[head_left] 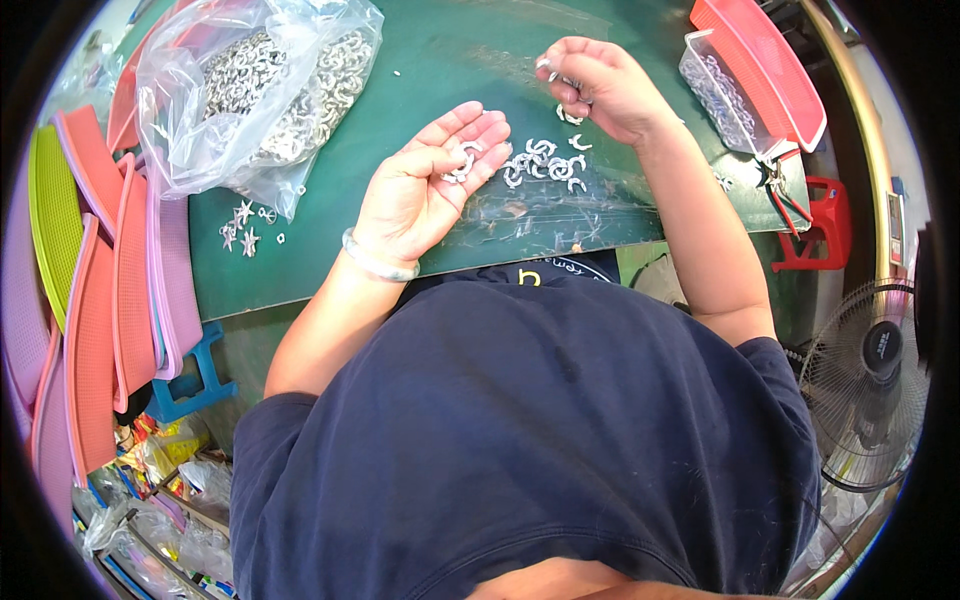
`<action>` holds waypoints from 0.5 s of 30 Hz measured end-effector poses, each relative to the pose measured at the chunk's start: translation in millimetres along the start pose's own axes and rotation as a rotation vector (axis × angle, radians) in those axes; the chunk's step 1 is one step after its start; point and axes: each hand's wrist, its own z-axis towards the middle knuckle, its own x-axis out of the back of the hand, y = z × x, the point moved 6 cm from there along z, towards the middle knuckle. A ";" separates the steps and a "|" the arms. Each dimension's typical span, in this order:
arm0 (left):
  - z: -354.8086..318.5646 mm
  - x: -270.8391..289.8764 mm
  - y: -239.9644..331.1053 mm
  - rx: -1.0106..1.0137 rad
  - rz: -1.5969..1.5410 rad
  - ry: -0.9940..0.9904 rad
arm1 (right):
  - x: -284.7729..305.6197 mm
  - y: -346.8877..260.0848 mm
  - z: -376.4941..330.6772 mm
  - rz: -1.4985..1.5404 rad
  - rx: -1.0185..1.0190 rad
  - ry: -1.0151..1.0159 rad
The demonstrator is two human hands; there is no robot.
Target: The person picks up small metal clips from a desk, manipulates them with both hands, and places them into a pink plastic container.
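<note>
My left hand (425,180) is turned palm up above the green table, a pale bangle at its wrist. Several small silvery crescent-shaped metal pieces (460,163) lie in its fingers, with the thumb resting on them. Farther right, my right hand (610,92) is raised with thumb and fingers pinched together on a small silvery metal piece (545,65); its exact shape is hard to make out. Between and below the hands, a loose pile of similar crescents (545,163) is spread on the table.
A clear plastic bag (260,95) full of metal pieces stands at far left, near small star-shaped pieces (243,213). Stacked coloured baskets (95,350) line the left side. At right are a clear box (720,95), a pink basket (775,85), pliers (775,180), and a fan (870,380).
</note>
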 end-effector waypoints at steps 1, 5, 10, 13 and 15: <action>0.0 -0.2 0.0 0.001 -0.001 -0.012 | -5.1 -2.6 -2.1 0.163 0.007 -0.045; 2.2 -2.2 -1.7 0.016 -0.001 -0.045 | -27.2 -4.3 -12.0 0.489 -0.022 -0.165; 3.5 2.4 -2.2 0.005 0.085 -0.049 | -66.0 -1.4 -20.2 -0.302 0.047 -0.272; 1.8 -0.4 -1.0 0.011 0.136 -0.041 | -77.3 -13.6 -26.2 -0.685 0.262 -0.219; 2.3 -0.4 0.0 0.010 0.117 -0.048 | -80.3 -16.2 -28.2 -0.857 0.371 -0.192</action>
